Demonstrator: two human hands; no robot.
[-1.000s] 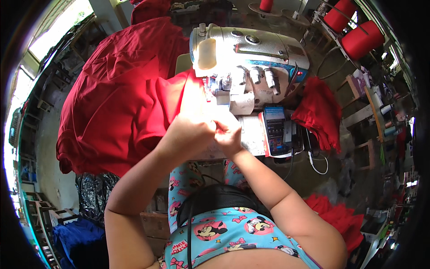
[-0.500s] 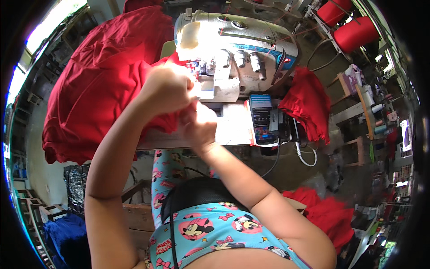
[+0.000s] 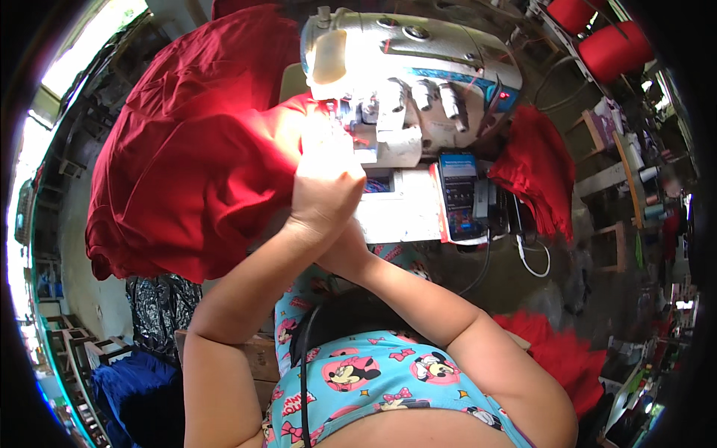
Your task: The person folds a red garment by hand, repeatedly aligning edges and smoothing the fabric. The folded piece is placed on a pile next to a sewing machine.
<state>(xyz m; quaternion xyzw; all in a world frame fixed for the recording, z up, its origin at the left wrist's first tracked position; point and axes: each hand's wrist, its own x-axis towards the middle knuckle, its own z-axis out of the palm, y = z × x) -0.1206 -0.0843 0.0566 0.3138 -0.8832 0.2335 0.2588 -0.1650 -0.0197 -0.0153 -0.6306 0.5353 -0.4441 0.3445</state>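
My left hand (image 3: 326, 190) lies over the edge of the red cloth (image 3: 187, 157), fingers curled down on it; whether it grips, I cannot tell. The cloth, soft and creased, spreads toward nine o'clock of that hand. My right hand is hidden beneath the left. At twelve o'clock stands the glossy, rounded sewing machine (image 3: 411, 67); a flat phone (image 3: 457, 194) lies at three o'clock.
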